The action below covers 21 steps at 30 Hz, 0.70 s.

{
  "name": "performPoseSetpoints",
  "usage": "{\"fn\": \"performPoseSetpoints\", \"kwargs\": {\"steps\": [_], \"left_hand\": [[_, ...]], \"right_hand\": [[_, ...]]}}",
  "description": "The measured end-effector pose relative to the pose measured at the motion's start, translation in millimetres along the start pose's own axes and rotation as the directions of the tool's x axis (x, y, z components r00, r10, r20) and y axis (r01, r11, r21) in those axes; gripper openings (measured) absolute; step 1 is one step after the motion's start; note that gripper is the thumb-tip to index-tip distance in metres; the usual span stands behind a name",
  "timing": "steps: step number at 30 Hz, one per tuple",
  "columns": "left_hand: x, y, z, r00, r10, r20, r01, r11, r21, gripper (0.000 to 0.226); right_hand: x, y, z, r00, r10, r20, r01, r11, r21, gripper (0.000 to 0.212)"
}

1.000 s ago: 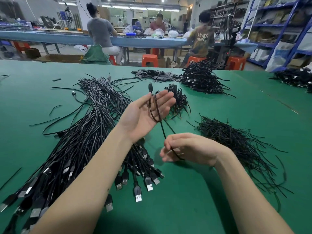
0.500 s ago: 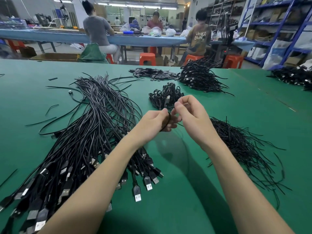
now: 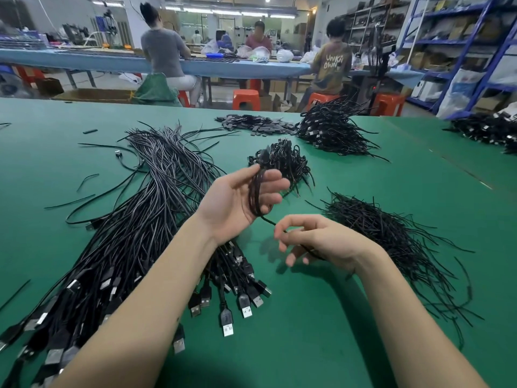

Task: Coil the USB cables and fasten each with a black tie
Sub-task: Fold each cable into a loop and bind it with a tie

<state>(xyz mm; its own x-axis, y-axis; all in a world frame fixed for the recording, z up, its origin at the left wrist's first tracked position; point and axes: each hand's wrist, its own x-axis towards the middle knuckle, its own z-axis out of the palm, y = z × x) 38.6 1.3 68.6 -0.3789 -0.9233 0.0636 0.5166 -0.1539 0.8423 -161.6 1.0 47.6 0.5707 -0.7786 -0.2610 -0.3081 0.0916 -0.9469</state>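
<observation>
My left hand [image 3: 237, 200] is palm up above the table, with a black USB cable [image 3: 255, 191] looped in several turns around its fingers. The cable's free end runs down to my right hand [image 3: 321, 242], which pinches it between curled fingers just below and to the right. A large bundle of straight USB cables [image 3: 134, 228] lies at the left, plugs toward me. A heap of thin black ties [image 3: 391, 236] sits at the right. A small pile of coiled cables [image 3: 288, 161] lies just beyond my left hand.
The green table [image 3: 307, 331] spreads all around. A bigger pile of cables [image 3: 333, 130] and flat black pieces [image 3: 251, 124] lie at the back. More cables [image 3: 486, 130] sit far right. People work at a blue bench behind, with orange stools and blue shelving.
My hands were together at the coil half a second ago; now they are apart. The left hand has opened palm up with the loops, and the right has dropped lower, drawing the cable end.
</observation>
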Motion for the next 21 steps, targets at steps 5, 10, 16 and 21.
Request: {"fn": "performPoseSetpoints", "kwargs": {"steps": [5,10,16,21], "left_hand": [[-1.5,-2.5,-2.3,0.973,-0.205,0.106,0.163,0.936,0.313,0.04],[7.3,-10.7,0.3,0.972,-0.233,0.007,0.203,0.86,0.469,0.047],[11.1,-16.8,4.4,0.991,-0.056,-0.12,0.089,0.952,0.294,0.04],[12.0,-12.8,4.7,0.984,0.006,-0.178,0.017,0.991,0.131,0.044]], "right_hand": [[-2.1,-9.6,-7.7,0.859,-0.18,-0.479,-0.093,0.865,-0.492,0.045],[3.2,-28.5,-1.3,0.687,-0.388,-0.614,0.128,0.897,-0.424,0.022],[-0.7,-39.4,13.5,0.856,-0.331,-0.398,0.307,0.944,-0.123,0.023],[-5.3,-39.9,14.7,0.927,-0.295,-0.233,0.301,0.954,-0.011,0.022]]}}
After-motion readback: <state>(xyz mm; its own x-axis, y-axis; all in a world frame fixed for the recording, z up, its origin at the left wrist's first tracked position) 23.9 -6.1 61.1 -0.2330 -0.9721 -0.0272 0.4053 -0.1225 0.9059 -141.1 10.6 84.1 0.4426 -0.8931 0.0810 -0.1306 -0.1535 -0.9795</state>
